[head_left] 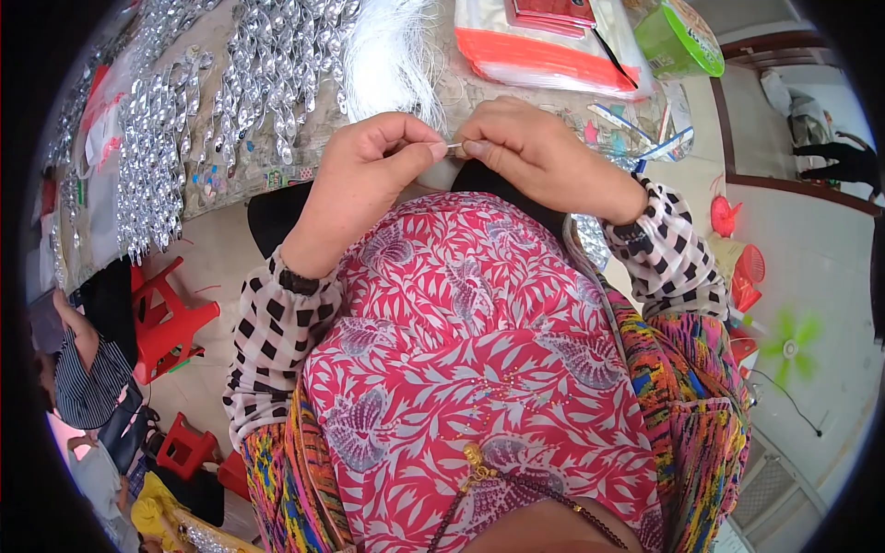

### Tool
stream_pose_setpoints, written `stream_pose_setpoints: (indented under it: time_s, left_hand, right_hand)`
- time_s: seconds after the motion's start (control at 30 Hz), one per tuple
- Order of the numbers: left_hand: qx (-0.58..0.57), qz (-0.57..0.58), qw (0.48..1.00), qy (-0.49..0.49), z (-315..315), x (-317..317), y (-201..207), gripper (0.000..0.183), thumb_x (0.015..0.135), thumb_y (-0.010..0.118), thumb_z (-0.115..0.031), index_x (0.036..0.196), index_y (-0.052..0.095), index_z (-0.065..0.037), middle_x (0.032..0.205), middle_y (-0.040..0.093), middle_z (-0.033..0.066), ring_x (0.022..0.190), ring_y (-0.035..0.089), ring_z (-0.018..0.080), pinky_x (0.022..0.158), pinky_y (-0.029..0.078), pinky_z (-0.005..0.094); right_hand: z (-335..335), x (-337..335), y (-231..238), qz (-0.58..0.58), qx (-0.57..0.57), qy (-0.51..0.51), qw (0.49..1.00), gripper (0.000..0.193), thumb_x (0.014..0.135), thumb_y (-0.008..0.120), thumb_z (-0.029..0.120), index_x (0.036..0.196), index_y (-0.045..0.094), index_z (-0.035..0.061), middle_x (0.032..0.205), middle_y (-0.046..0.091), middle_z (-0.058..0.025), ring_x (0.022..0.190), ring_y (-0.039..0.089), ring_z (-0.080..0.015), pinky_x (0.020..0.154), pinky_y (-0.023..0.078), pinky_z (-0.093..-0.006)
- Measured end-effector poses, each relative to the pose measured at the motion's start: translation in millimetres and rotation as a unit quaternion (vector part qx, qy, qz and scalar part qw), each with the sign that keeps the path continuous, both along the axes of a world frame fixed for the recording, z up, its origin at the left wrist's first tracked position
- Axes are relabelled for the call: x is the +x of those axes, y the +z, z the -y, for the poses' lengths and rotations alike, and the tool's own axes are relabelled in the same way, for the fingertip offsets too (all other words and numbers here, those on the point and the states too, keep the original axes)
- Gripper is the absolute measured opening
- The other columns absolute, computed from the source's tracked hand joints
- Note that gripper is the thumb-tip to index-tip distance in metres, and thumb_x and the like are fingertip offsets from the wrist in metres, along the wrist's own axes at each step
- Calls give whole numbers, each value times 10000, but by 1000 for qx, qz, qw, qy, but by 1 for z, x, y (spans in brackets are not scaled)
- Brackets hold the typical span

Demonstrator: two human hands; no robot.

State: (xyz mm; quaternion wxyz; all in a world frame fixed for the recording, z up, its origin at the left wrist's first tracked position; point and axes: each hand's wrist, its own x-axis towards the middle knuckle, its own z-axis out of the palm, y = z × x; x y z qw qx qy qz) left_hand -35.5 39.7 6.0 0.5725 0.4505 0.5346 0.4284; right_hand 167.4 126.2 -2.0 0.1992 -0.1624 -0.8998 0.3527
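Note:
Close together near the table's front edge, both my hands pinch a short, thin whitish strand. My left hand holds it between thumb and forefinger, and my right hand grips it from the other side with the fingers curled over. Just beyond my hands lies a loose bundle of fine white, clear-looking threads. To its left, strands of shiny silver twisted beads spread over the table, and more silver strands hang over the edge.
Flat clear plastic bags with a red band lie under a red case. A green tub stands at the far right. Red stools and seated people are on the left. A green fan is at the right.

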Motion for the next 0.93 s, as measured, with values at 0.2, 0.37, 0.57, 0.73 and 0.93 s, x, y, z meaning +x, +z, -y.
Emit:
stream_pose_setpoints:
  time_s: [0.2,0.37,0.57,0.73,0.93]
  left_hand:
    - [-5,18,1000,-19,0,-21,-3,115,903,622,-110,967,642,-15,760,598,-24,645,503,33,588,414,188]
    - [7,137,988,67,4,-17,-9,118,908,620,-120,973,639,-24,719,573,-22,597,494,51,567,413,197]
    - [33,75,987,138,11,-12,-9,140,908,605,-89,1010,642,0,770,601,8,614,535,71,575,429,196]
    - [56,67,991,99,14,-12,-4,154,887,603,-51,1016,657,13,841,631,29,651,561,75,596,443,189]
    - [-7,14,997,76,13,-25,-8,171,894,625,-97,1031,668,-3,847,640,32,671,569,83,620,458,203]
  right_hand:
    - [7,6,7,-109,-587,28,802,199,994,478,195,996,580,24,1117,632,-144,765,605,-96,759,482,-248]
    - [8,-11,5,-261,-640,76,719,205,988,486,226,940,564,43,1300,541,-206,716,607,-86,715,483,-237]
    - [16,-26,3,-211,-436,-35,874,182,988,472,169,976,583,24,1384,478,-175,726,605,-79,688,493,-237]
    - [21,-31,-2,-39,165,-41,985,216,817,587,5,1033,600,19,1305,536,-117,801,633,-230,688,512,-325]
    - [20,-32,-2,78,249,21,965,336,764,648,81,1098,625,109,1331,519,-135,999,621,-282,800,505,-360]
